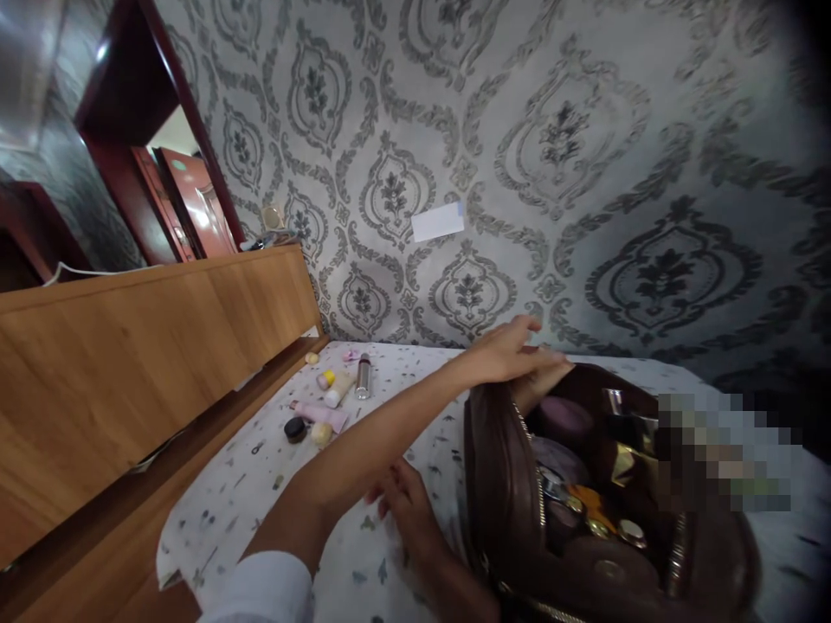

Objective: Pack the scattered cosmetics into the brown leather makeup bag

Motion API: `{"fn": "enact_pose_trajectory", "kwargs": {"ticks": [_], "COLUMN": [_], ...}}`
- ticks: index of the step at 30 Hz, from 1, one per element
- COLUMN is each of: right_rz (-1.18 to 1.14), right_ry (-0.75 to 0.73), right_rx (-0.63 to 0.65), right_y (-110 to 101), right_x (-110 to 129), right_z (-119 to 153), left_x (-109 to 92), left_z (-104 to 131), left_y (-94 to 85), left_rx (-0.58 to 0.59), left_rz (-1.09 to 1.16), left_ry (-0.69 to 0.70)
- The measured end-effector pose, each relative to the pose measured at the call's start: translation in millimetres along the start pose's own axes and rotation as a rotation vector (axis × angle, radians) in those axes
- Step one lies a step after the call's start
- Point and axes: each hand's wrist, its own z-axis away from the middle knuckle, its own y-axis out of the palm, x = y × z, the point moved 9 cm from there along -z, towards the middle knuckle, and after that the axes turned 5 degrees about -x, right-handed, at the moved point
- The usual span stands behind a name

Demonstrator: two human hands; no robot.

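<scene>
A brown bag with gold zippers stands unzipped on the right, showing cosmetics inside. My left hand reaches across to its upper left rim, fingers stretched out; a pale shape just below the fingers is hard to make out. Below my left forearm, my right hand is over the patterned white cloth, its fingers slightly apart and holding nothing visible. Gold-capped items and an orange item lie in the bag. Left of my forearm lie a silver bottle, a pink tube and a black jar.
A cream tube, a yellow-and-pink item and a small round cream item lie among the loose items. A wooden panel borders the left side. Behind is a patterned wall with a white paper.
</scene>
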Motion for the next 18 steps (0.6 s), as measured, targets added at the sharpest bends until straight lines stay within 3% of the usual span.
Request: {"fn": "enact_pose_trajectory", "kwargs": {"ticks": [3, 9, 18], "right_rz": [-0.016, -0.03, -0.007], "right_ry": [0.017, 0.055, 0.051], "right_rx": [0.005, 0.006, 0.004], "right_y": [0.5, -0.3, -0.2], "right_x": [-3.2, -9.2, -12.0], "right_z": [0.7, 3.5, -1.6], "left_x": [8.5, 32.5, 90.2], "left_z": [16.8, 54.7, 136.0], "left_y": [-8.8, -13.4, -15.9], "left_rx": [-0.104, -0.186, -0.315], "left_rz": [0.062, 0.179, 0.058], "left_ry": [-0.032, -0.023, -0.112]}}
